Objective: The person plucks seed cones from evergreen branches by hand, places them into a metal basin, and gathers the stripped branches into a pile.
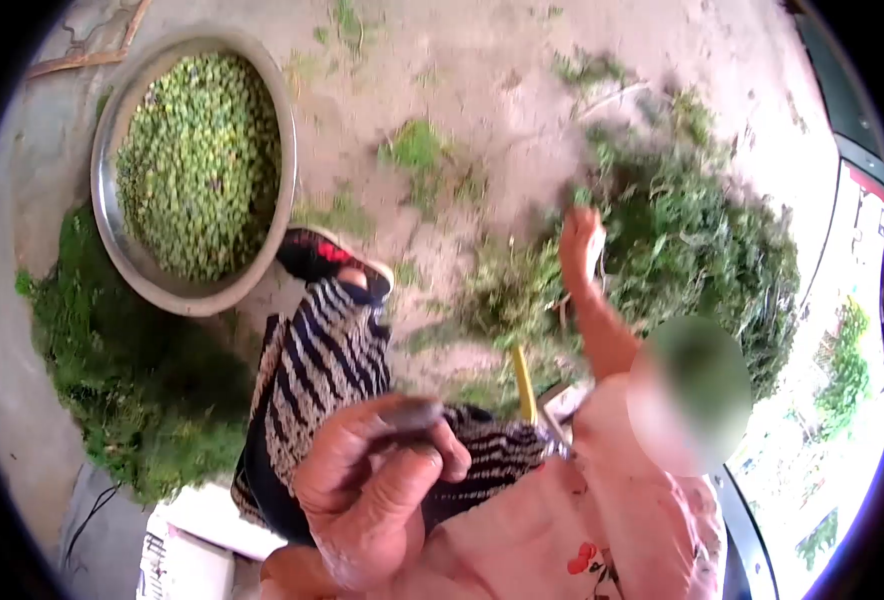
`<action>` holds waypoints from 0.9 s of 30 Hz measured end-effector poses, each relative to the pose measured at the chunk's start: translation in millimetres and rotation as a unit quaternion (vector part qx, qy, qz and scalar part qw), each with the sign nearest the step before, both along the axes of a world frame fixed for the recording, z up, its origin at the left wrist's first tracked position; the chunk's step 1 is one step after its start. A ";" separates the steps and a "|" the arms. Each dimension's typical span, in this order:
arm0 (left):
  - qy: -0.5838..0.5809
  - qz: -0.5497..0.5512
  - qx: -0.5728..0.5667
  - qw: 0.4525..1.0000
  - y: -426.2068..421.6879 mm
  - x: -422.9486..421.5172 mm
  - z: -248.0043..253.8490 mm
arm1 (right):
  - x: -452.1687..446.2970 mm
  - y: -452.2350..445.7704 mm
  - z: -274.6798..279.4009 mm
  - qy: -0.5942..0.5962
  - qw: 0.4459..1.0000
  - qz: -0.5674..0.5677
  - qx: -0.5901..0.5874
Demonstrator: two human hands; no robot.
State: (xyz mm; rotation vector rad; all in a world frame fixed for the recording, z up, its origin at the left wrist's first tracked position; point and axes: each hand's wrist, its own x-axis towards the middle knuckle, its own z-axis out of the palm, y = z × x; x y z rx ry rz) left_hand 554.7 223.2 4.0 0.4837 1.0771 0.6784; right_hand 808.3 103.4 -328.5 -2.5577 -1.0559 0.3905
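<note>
My left hand (377, 475) is close to the camera, low in the middle of the head view. Its fingers are curled in against the thumb, and whatever they hold is hidden. My right hand (582, 240) reaches out to a heap of uprooted leafy green plants (702, 250). Its fingers are closed at the near edge of the heap, on a leafy plant, with a bit of green showing past the knuckles. Upper left stands a wide metal basin (284, 160), filled with small green pods (202, 165) that resemble green chickpeas.
A second mound of greenery (132, 380) lies below the basin. Beside my knee is a yellow-handled tool (524, 385), partly hidden. My shoe (332, 260) rests near the basin. Leaf scraps (417, 150) litter the ground, and a white object (202, 540) stands lower left.
</note>
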 end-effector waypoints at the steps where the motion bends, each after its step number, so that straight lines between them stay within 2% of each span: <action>1: 0.001 0.020 0.011 1.000 -0.6 -1.2 -3.3 | 2.4 20.5 -5.0 0.006 1.000 0.018 0.021; 2: 0.002 0.038 0.020 0.999 -0.7 -1.8 -5.2 | -5.6 25.6 -4.1 0.012 0.999 0.034 0.041; 3: 0.011 0.054 0.025 0.998 -1.2 -2.6 -6.0 | -22.2 17.2 5.2 0.044 0.980 0.175 -0.083; 4: 0.017 0.084 0.011 0.996 -1.0 -1.3 -3.4 | -40.3 12.0 13.6 0.073 0.925 0.318 -0.195; 5: 0.006 0.082 0.013 0.997 -0.7 -1.7 -3.8 | -65.5 -2.9 21.5 0.015 0.845 0.477 -0.241; 6: -0.007 0.077 0.015 0.997 -0.2 -1.8 -4.7 | -84.8 -8.9 33.6 0.076 0.751 0.550 -0.356; 7: -0.003 0.055 0.016 0.998 0.4 -1.9 -3.8 | -88.2 -39.2 24.9 0.045 0.710 0.625 -0.322; 8: 0.001 0.034 0.018 0.999 0.4 -1.9 -3.9 | -85.3 -52.8 23.5 0.060 0.643 0.672 -0.363; 10: -0.006 0.011 0.023 1.000 -0.3 -3.1 -8.1 | -58.9 -104.2 -7.6 -0.016 0.678 0.682 -0.275; 12: -0.015 -0.006 0.018 1.000 -0.2 -1.5 -6.2 | -22.8 -129.4 9.8 -0.046 0.683 0.639 -0.351; 13: -0.016 0.010 0.001 1.000 0.4 -1.3 -4.9 | 5.9 -153.1 9.0 -0.055 0.668 0.606 -0.428; 14: -0.011 0.027 0.040 0.999 -0.5 -2.0 -7.7 | 76.7 -204.0 9.8 -0.061 0.834 0.406 -0.369; 15: -0.013 0.029 0.037 0.999 -0.5 -2.4 -7.8 | 125.0 -258.1 -16.2 -0.141 0.676 0.388 -0.610; 16: -0.015 0.030 0.028 0.999 -2.1 -2.9 -7.8 | 104.5 -179.3 57.3 -0.069 0.542 0.339 -0.766; 17: -0.013 0.037 0.039 0.998 -4.6 -1.8 -8.5 | 118.9 -186.8 70.2 -0.082 0.578 0.307 -0.752; 19: -0.018 0.040 0.021 0.999 -6.0 -0.4 -6.7 | 142.4 -196.9 62.9 -0.091 0.594 0.330 -0.727; 20: -0.014 0.023 0.021 0.999 -5.4 -2.5 -7.0 | 144.8 -207.5 47.9 -0.088 0.661 0.340 -0.663; 21: 0.007 0.029 0.030 0.999 -6.5 -1.2 -5.5 | 139.8 -212.3 32.6 -0.075 0.697 0.339 -0.628; 23: 0.045 0.025 0.047 0.998 -5.4 -0.5 -3.7 | 93.5 -180.2 28.4 -0.049 0.699 0.302 -0.646; 24: 0.044 0.024 0.051 0.997 -5.3 -0.1 -3.9 | 74.6 -195.7 22.0 -0.124 0.815 0.316 -0.469; 26: 0.057 0.036 0.060 0.996 -7.4 1.1 -5.6 | 39.9 -189.5 21.5 -0.056 0.855 0.232 -0.460; 27: 0.068 0.036 0.058 0.995 -8.4 1.0 -5.7 | 26.4 -190.8 24.2 -0.048 0.872 0.227 -0.430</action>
